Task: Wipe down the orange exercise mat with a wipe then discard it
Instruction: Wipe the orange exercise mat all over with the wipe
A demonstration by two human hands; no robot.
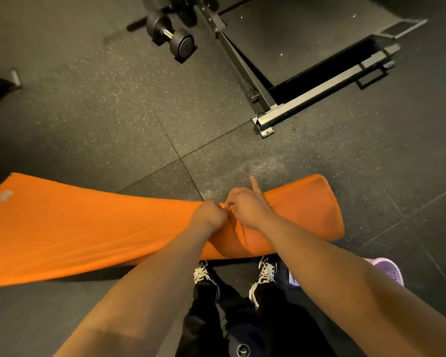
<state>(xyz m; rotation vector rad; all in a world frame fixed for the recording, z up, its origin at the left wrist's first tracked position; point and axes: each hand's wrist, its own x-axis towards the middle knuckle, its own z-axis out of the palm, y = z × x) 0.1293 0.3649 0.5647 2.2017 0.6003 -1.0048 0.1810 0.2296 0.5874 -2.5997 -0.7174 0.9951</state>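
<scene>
Covering the whole view: dark speckled rubber floor tiles [101,112]. Orange foam exercise mat [75,228] lies across the near half, long axis left-right. Its loose sheet runs out to the left and a thick rolled bundle sits at the right end, just far of the person's feet. Grey steel machine frame [317,91] far right, well apart from the mat; black hex dumbbells [174,37] far centre. Both bare forearms reach in from the near edge. Left hand [211,213] and right hand [247,207] touch each other on top of the mat, right where sheet meets bundle. Left hand fingers curled tight into the mat cover; right hand fingers curled, pinching the same spot, one digit sticking up toward far. Wrinkles fan out from the pinch; edge or strap under the fingers, cannot tell. Black-and-white lace-up sneakers [264,273] near centre, lilac mesh shoe [388,270] near right. No wipe in view. Judgement: setup stage, wiping not started. Key relation: bundle lies directly right of the fingers, right hand nearer it. Flattening likely means pushing the roll rightward along the long axis while the left hand anchors the sheet.
</scene>
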